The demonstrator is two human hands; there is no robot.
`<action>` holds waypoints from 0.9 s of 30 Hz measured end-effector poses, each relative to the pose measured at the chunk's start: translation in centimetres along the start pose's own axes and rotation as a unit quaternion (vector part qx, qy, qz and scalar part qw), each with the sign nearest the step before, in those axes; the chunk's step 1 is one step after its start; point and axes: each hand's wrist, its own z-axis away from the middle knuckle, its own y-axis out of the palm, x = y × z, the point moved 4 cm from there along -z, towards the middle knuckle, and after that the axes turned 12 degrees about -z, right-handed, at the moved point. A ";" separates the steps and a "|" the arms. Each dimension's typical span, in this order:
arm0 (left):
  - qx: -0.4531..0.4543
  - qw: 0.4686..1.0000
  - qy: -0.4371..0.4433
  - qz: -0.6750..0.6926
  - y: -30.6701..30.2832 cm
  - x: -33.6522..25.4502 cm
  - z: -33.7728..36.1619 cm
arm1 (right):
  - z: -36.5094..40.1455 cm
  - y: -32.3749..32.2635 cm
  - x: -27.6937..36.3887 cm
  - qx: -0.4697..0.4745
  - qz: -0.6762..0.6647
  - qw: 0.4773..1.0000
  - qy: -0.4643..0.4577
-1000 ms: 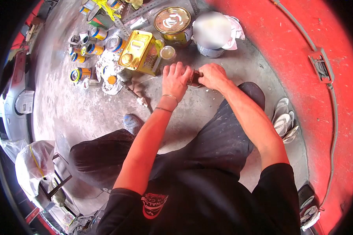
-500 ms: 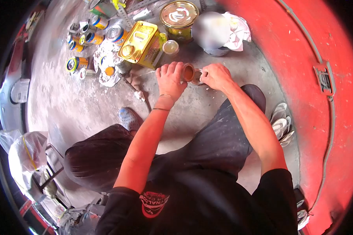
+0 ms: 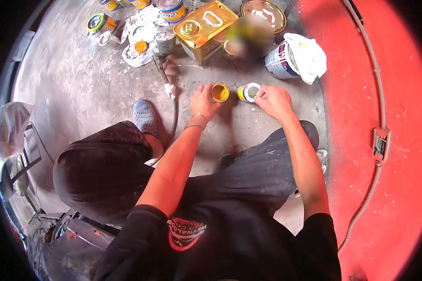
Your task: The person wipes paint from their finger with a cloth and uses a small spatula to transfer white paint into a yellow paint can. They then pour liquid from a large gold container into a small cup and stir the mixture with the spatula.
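Note:
My left hand (image 3: 204, 100) is closed around a small open cup (image 3: 220, 92) whose inside is coated yellow. Its mouth faces up toward me. To the right, the fingers of my right hand (image 3: 274, 99) pinch the rim of a small can (image 3: 247, 92) with a yellow and blue label. That can shows a white rim and a greyish inside, and it tilts slightly. A short gap separates the two containers. How far my left fingers wrap behind the cup is partly hidden.
Ahead stand a gold rectangular tin (image 3: 201, 33), a round tin (image 3: 262, 11) and a white-labelled bucket (image 3: 280, 61) topped with cloth. Several paint cans, crumpled cloth (image 3: 143, 28) and a hose (image 3: 173, 117) lie left. A red surface (image 3: 351, 117) borders the right.
The view has shifted, so the tins and bucket sit higher and further right. My hands have moved apart, opening a gap between the two containers that were nearly touching.

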 end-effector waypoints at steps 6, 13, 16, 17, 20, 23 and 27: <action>0.016 0.999 0.006 0.028 0.0 0.0 -3.4 | -0.2 -1.3 0.5 -0.080 0.041 0.996 0.013; 0.143 0.982 -0.026 -0.121 -0.6 2.0 -4.6 | 0.0 -1.7 0.2 -0.082 -0.034 0.995 0.046; 0.308 0.886 0.116 -0.327 -4.0 1.4 -4.3 | -0.2 -0.6 0.4 -0.008 0.050 0.998 0.029; 0.368 0.838 0.160 -0.371 -5.9 0.4 -4.3 | -0.4 -0.7 0.7 -0.023 0.006 0.999 0.031; 0.336 0.817 0.287 -0.370 -10.2 0.2 -4.7 | -0.5 -1.2 1.2 -0.049 -0.050 0.997 0.024; 0.404 0.757 0.393 -0.331 -18.0 -1.1 -6.5 | -0.7 -1.3 0.9 -0.046 0.041 0.998 0.014; 0.396 0.803 0.257 -0.363 -31.6 -1.3 -12.2 | -0.9 -0.4 1.1 -0.004 0.024 0.999 0.027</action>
